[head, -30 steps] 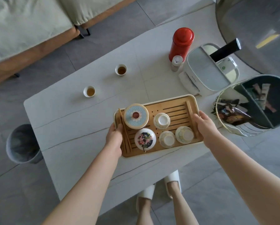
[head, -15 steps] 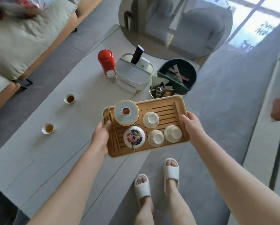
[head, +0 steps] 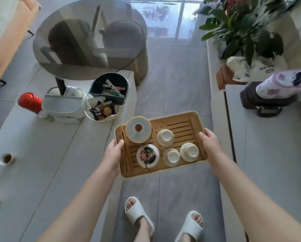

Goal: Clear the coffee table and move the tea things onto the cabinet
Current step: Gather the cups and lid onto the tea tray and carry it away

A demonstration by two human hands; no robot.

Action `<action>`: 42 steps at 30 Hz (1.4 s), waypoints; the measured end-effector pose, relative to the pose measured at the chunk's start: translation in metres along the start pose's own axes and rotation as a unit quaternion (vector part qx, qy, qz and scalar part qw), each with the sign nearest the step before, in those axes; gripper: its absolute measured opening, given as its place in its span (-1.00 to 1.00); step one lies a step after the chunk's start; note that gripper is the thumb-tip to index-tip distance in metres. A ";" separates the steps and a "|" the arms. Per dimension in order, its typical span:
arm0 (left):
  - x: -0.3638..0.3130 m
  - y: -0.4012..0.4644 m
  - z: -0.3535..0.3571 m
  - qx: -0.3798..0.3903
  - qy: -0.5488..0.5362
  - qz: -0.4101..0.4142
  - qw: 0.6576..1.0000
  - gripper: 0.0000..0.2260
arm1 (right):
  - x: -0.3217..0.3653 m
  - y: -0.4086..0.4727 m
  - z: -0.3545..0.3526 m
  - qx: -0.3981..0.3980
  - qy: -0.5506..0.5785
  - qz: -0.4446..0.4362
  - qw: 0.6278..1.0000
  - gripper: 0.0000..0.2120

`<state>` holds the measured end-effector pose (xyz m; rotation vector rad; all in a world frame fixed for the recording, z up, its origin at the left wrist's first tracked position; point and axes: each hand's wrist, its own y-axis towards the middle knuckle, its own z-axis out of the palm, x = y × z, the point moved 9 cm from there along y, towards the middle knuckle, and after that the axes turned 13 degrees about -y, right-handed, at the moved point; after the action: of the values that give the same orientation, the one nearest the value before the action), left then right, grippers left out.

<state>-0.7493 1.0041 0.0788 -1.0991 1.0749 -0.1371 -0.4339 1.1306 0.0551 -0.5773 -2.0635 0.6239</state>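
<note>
Grey tiled floor [head: 174,88]; round glass table [head: 89,39]; daylit window [head: 165,16]; leafy plant [head: 242,27].

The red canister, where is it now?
In the head view, the red canister stands at left on the coffee table, right beside the white kettle base.

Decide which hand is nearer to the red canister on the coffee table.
Left. The left hand grips the tray's end on the canister's side; the right hand grips the far end.

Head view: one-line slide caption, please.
Both hands, left hand and right hand, carry the bamboo tea tray off the coffee table.
</note>
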 end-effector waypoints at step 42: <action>0.226 0.037 0.533 0.199 0.220 -0.164 0.941 -0.61 | -0.284 0.220 -0.415 -0.190 0.050 0.190 0.962 -0.55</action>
<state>-0.2423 1.2412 -0.0742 -0.8848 1.1799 -0.8664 0.0971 1.2150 -0.0537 -1.2248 -2.0000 0.3985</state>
